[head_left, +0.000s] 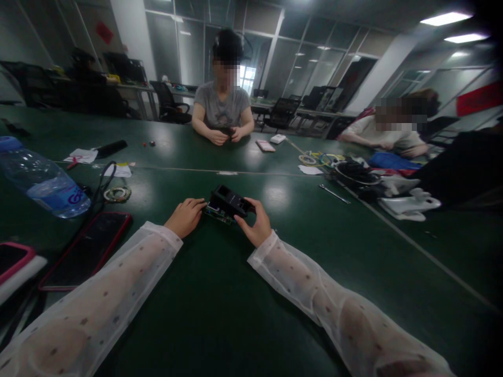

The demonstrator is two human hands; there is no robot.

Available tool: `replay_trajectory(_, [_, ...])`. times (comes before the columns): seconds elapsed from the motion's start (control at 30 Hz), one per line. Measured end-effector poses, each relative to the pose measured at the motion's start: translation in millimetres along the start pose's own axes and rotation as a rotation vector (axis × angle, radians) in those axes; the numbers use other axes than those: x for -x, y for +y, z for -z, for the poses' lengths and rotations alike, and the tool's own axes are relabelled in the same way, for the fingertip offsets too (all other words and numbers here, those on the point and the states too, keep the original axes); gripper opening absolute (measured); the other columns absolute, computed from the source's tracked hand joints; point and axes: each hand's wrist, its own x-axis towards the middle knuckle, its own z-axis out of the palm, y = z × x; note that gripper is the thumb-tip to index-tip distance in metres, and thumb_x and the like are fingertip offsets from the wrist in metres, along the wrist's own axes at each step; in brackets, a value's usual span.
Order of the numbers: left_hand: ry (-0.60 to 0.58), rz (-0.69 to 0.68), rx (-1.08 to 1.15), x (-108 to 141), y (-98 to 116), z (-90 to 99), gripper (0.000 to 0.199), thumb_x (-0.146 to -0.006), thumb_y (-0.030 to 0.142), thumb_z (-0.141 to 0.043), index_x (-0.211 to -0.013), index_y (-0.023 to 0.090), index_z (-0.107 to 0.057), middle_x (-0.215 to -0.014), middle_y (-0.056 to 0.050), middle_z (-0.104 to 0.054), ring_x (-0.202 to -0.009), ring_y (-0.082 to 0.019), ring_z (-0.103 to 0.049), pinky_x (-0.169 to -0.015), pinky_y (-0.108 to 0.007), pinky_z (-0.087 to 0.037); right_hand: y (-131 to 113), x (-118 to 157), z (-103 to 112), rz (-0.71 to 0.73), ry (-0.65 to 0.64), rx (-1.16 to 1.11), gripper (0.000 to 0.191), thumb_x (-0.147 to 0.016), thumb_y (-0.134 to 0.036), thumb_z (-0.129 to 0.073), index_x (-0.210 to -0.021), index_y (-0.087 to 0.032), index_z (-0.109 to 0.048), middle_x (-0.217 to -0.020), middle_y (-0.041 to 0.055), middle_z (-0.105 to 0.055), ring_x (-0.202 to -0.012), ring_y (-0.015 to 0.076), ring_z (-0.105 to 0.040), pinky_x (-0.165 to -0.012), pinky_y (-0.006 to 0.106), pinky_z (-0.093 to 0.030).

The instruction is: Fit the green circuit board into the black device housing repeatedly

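In front of me a black plastic housing (228, 200) is tilted over a green circuit board (220, 216), with the board showing below its near edge. My right hand (257, 222) is closed on the right end of the housing, thumb at the near side and fingers behind. At the left end, my left hand (186, 217) has its fingertips on the circuit board's edge, close to the housing's corner; its thumb is hidden. Whether housing and board are joined I cannot tell.
On the left are a water bottle (51, 183), a red-edged phone (88, 251), a pink-cased phone (15, 262) and a tape roll (117, 194). Tweezers (334, 193) and a cable pile (353, 170) lie right. One person (223, 104) sits opposite, another (387, 133) at right.
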Motion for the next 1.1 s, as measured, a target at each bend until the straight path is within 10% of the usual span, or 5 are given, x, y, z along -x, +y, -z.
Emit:
replay_trajectory(0.53, [0.0, -0.009, 0.01, 0.2, -0.4, -0.2, 0.031, -0.094, 0.019, -0.04, -0.122, 0.016, -0.055, -0.137, -0.009, -0.05, -0.123, -0.027, -0.043, -0.094, -0.045, -0.044, 19.1, 3.4, -5.9, -0.105, -0.358, 0.116, 0.057, -0.077, -0.032, -0.07, -0.126, -0.021, -0.042, -0.118, 0.0112, -0.054, -0.109, 0.0268, -0.056, -0.093, 0.051, -0.049])
replay_trajectory(1.1, [-0.026, 0.008, 0.013, -0.5, 3.1, 4.3, 0.032, -0.094, 0.019, -0.039, -0.121, 0.017, -0.055, -0.137, -0.009, -0.05, -0.123, -0.027, -0.044, -0.094, -0.044, -0.044, 18.2, 3.2, -6.0, -0.141, -0.372, 0.119, 0.066, -0.076, -0.036, -0.071, -0.13, -0.019, -0.039, -0.123, 0.0132, -0.051, -0.116, 0.0272, -0.052, -0.099, 0.05, -0.046])
